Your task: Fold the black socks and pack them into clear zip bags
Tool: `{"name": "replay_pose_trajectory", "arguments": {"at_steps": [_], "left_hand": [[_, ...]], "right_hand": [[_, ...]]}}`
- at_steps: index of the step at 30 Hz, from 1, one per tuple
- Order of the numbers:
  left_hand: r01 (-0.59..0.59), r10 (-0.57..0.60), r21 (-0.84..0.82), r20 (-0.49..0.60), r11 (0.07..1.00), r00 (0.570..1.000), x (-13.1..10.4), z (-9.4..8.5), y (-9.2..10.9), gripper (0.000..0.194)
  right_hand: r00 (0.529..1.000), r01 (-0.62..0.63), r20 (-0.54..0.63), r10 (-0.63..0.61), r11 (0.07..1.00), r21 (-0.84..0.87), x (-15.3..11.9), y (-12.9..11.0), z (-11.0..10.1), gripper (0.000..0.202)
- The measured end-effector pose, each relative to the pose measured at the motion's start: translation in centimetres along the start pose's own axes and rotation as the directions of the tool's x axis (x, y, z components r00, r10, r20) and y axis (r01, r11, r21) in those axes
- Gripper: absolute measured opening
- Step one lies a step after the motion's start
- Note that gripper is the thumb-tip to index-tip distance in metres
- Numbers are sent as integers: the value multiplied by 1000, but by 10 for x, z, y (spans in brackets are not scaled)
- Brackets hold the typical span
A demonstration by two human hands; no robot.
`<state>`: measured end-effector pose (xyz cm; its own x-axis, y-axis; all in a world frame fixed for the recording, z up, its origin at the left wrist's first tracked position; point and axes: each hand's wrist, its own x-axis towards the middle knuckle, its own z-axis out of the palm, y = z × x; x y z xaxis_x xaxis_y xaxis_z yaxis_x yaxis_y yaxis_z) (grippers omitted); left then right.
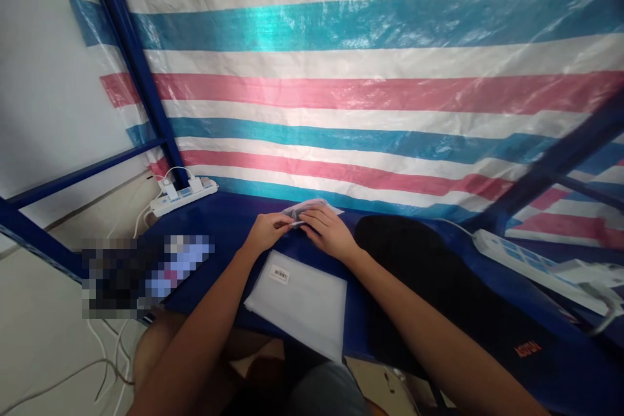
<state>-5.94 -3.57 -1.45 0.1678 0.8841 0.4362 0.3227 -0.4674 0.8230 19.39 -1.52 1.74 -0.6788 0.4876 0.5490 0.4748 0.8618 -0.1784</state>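
Near the back of the blue table, my left hand (267,231) pinches the left end of a small pale plastic packet (291,213). My right hand (329,233) lies over the packet's right part with its fingers bent round it. Something greyish shows inside or on the packet, but my fingers cover much of it. Closer to me, between my forearms, lies a flat frosted plastic bag (305,302) with a white barcode label (279,274) at its upper left. Neither hand touches that bag.
A white power strip (188,195) with plugs sits at the back left, another power strip (531,266) at the right. Black cloth (429,273) lies under my right forearm. A striped plastic sheet (341,91) hangs behind the blue table (224,221). Blurred-out items (146,273) are at left.
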Motion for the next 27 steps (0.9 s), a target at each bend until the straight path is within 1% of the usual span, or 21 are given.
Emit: {"name": "replay_pose_trajectory", "arguments": {"at_steps": [2,4,6,9,13,15,17,19,21,24,27], "left_hand": [[-4,3,14,26,1000,1000,1,2,1,19],[-27,26,48,22,999,999,1,4,3,17],[-85,84,87,16,993,996,0,5,6,14],[-172,168,153,36,973,985,0,6,9,11],[-242,240,192,34,951,970,3,2,8,10],[-233,243,199,-28,952,970,6,-5,6,10],[-171,208,225,-154,959,966,7,-17,3,12],[-83,159,251,-301,965,940,8,-29,-1,14],[-17,118,247,-400,969,909,7,-38,-4,16],[26,67,196,-453,980,889,6,-43,-9,18],[46,28,147,-463,988,886,6,-38,-11,21]], "right_hand": [[1000,13,-12,-13,1000,19,0,0,2,34],[999,37,-14,-36,998,41,-1,2,4,32],[999,50,-22,-49,997,61,-3,2,6,31],[996,83,-52,-79,994,76,-3,2,11,31],[988,132,-89,-129,991,23,0,7,13,26],[987,107,-121,-108,994,-15,2,15,9,24],[984,41,-174,-49,998,-50,1,26,2,22],[972,-48,-235,27,995,-82,-1,37,-4,20],[959,-120,-270,90,988,-95,-5,43,-8,20],[956,-147,-263,128,988,-54,-8,41,-7,21],[962,-122,-244,125,992,27,-8,32,-5,22]]}}
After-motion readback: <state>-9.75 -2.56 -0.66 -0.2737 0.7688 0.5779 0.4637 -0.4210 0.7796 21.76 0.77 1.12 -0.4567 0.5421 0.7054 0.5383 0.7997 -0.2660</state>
